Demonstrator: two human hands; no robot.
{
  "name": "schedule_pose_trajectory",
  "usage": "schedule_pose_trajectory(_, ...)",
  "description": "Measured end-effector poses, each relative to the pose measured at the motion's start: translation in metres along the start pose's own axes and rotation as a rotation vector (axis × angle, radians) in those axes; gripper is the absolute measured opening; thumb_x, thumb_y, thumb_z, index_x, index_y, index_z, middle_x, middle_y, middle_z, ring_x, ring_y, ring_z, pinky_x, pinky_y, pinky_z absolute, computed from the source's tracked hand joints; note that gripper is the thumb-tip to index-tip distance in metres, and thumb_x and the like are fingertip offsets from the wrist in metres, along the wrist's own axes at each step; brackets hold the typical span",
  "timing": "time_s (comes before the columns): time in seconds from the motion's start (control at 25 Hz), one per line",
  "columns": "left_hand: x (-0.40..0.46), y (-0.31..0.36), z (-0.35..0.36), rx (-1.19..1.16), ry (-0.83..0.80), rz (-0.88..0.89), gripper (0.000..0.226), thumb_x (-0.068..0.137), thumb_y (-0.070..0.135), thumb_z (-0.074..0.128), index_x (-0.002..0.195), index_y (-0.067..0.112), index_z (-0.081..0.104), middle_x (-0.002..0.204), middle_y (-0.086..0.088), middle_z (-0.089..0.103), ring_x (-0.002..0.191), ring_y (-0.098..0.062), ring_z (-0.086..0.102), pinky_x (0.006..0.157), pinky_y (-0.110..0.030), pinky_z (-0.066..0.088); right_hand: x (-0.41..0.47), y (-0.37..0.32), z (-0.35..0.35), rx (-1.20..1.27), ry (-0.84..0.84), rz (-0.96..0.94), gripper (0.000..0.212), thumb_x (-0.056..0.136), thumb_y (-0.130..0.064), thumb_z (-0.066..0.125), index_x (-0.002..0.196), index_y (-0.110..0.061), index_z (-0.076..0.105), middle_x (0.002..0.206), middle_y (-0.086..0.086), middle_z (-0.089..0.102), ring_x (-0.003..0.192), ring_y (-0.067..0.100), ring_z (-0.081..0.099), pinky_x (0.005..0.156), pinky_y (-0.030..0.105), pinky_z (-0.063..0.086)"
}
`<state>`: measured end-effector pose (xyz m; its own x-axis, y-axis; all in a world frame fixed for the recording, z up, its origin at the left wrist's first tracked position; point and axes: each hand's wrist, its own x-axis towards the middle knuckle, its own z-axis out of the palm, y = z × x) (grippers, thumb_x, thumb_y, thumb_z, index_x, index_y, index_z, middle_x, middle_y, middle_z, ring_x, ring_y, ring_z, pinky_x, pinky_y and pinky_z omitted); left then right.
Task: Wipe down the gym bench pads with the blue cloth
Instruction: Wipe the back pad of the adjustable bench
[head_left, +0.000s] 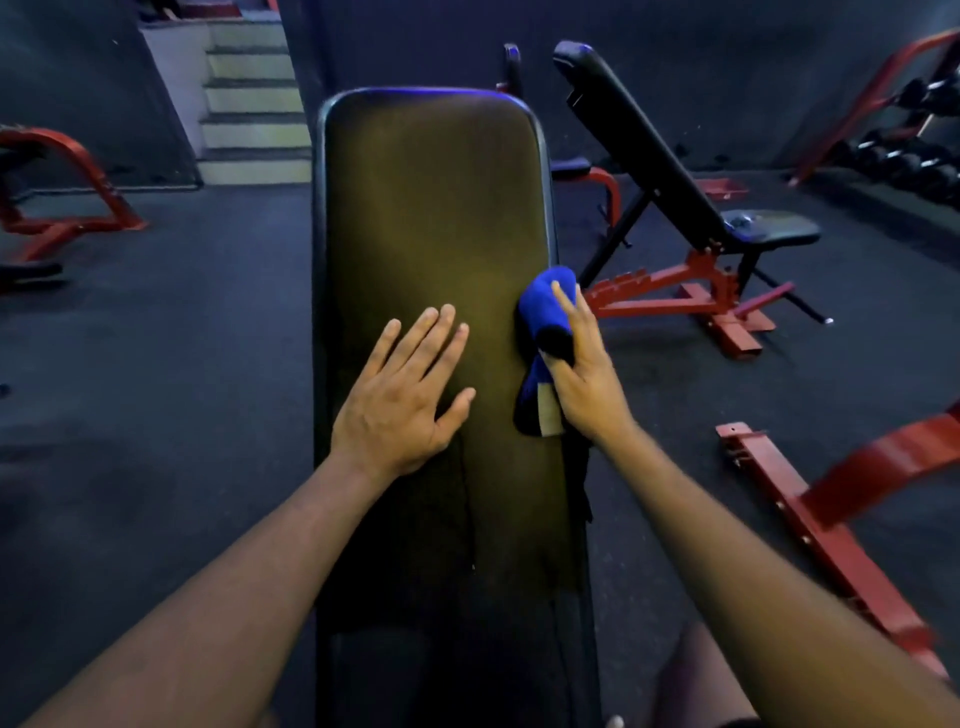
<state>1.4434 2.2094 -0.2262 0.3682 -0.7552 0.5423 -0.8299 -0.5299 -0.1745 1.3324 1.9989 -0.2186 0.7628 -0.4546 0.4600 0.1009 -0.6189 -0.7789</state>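
Benches (691, 171), dumbbell rack (914, 156) beside pad (431, 208)

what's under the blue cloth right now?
The blue cloth lies against the right edge of the bench pad, held by the right hand. The pad surface beneath it is covered, so its state there cannot be seen. The left hand rests flat beside it.

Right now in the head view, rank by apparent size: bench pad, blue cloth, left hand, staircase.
1. bench pad, by far the largest.
2. staircase, though it stands far back, so its real size is understated.
3. left hand, flat on the pad.
4. blue cloth, bunched and partly hidden by the right hand; close to the left hand's size.
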Motion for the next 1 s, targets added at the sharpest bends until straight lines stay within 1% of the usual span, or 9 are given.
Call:
schedule_pose_trajectory(0.08, 0.0, 0.001, 0.0, 0.016, -0.003, -0.001, 0.067, 0.105, 0.052, 0.032, 0.16, 0.014, 0.027, 0.168, -0.009, 0.021, 0.157, -0.022, 0.016, 0.127, -0.048, 0.014, -0.054, 0.007, 0.004, -0.006, -0.04, 0.01, 0.072, 0.094, -0.007, 0.053, 0.151, -0.043, 0.027, 0.165, -0.011, 0.011, 0.143, -0.013, 0.013, 0.104, -0.003, 0.014)
schedule_pose_trajectory(0.2, -0.001, 0.001, -0.001, 0.021, 0.008, -0.003, 0.067, 0.105, 0.052, 0.03, 0.16, 0.013, 0.028, 0.168, -0.009, 0.022, 0.156, -0.022, 0.017, 0.128, -0.048, 0.014, -0.109, 0.02, -0.004, 0.004, -0.147, 0.042, 0.078, 0.087, -0.005, 0.05, 0.15, -0.045, 0.028, 0.164, -0.007, 0.017, 0.149, 0.0, 0.015, 0.116, 0.01, 0.014)
schedule_pose_trajectory(0.32, -0.004, 0.002, -0.003, 0.012, 0.022, -0.004, 0.066, 0.105, 0.051, 0.03, 0.159, 0.013, 0.03, 0.167, -0.009, 0.024, 0.156, -0.022, 0.019, 0.127, -0.048, 0.017, -0.113, 0.026, -0.039, -0.049, -0.197, -0.03, 0.077, 0.077, 0.003, 0.053, 0.143, -0.038, 0.046, 0.151, -0.002, 0.045, 0.143, 0.011, 0.037, 0.12, 0.04, 0.026)
schedule_pose_trajectory(0.4, -0.003, 0.003, -0.004, 0.0, 0.036, -0.007, 0.065, 0.105, 0.05, 0.03, 0.158, 0.013, 0.032, 0.167, -0.009, 0.026, 0.155, -0.022, 0.021, 0.127, -0.048, 0.018, -0.08, 0.022, -0.06, -0.062, -0.116, -0.081, 0.063, 0.076, -0.003, 0.054, 0.135, -0.024, 0.054, 0.14, 0.002, 0.055, 0.134, 0.011, 0.047, 0.114, 0.048, 0.034)
schedule_pose_trajectory(0.52, -0.004, 0.002, -0.005, -0.017, 0.041, -0.01, 0.064, 0.105, 0.048, 0.031, 0.158, 0.013, 0.033, 0.167, -0.009, 0.027, 0.155, -0.022, 0.021, 0.127, -0.048, 0.018, -0.012, 0.005, -0.051, 0.097, 0.06, 0.041, 0.054, 0.087, -0.016, 0.058, 0.14, -0.019, 0.051, 0.145, 0.004, 0.051, 0.135, 0.012, 0.045, 0.117, 0.043, 0.032)
schedule_pose_trajectory(0.68, -0.004, 0.001, -0.005, -0.024, 0.048, -0.007, 0.063, 0.104, 0.047, 0.034, 0.157, 0.013, 0.034, 0.166, -0.009, 0.028, 0.155, -0.021, 0.022, 0.127, -0.047, 0.018, 0.02, -0.005, 0.004, 0.153, 0.051, 0.132, 0.062, 0.096, -0.019, 0.058, 0.153, -0.023, 0.033, 0.158, 0.0, 0.033, 0.147, 0.013, 0.027, 0.123, 0.041, 0.02)
schedule_pose_trajectory(0.76, -0.004, 0.001, -0.002, -0.026, 0.054, -0.006, 0.063, 0.104, 0.047, 0.034, 0.157, 0.013, 0.034, 0.166, -0.009, 0.029, 0.155, -0.022, 0.023, 0.127, -0.048, 0.018, 0.003, 0.001, 0.008, 0.129, 0.054, 0.15, 0.062, 0.098, -0.02, 0.057, 0.154, -0.028, 0.03, 0.159, -0.005, 0.032, 0.146, 0.008, 0.027, 0.122, 0.037, 0.02)
schedule_pose_trajectory(0.88, -0.004, 0.0, -0.001, -0.02, 0.056, -0.003, 0.063, 0.105, 0.048, 0.032, 0.157, 0.013, 0.034, 0.166, -0.009, 0.028, 0.155, -0.022, 0.022, 0.127, -0.047, 0.017, -0.056, 0.014, 0.005, 0.111, 0.031, 0.163, 0.064, 0.096, -0.012, 0.057, 0.154, -0.023, 0.031, 0.158, -0.005, 0.033, 0.146, 0.006, 0.027, 0.123, 0.033, 0.019)
schedule_pose_trajectory(1.0, -0.004, 0.0, -0.001, -0.017, 0.062, -0.002, 0.064, 0.105, 0.049, 0.031, 0.157, 0.013, 0.033, 0.166, -0.009, 0.027, 0.155, -0.022, 0.022, 0.127, -0.048, 0.017, -0.122, 0.024, 0.005, 0.085, -0.078, 0.147, 0.066, 0.095, -0.008, 0.057, 0.153, -0.023, 0.03, 0.159, -0.004, 0.031, 0.147, 0.006, 0.024, 0.122, 0.027, 0.016)
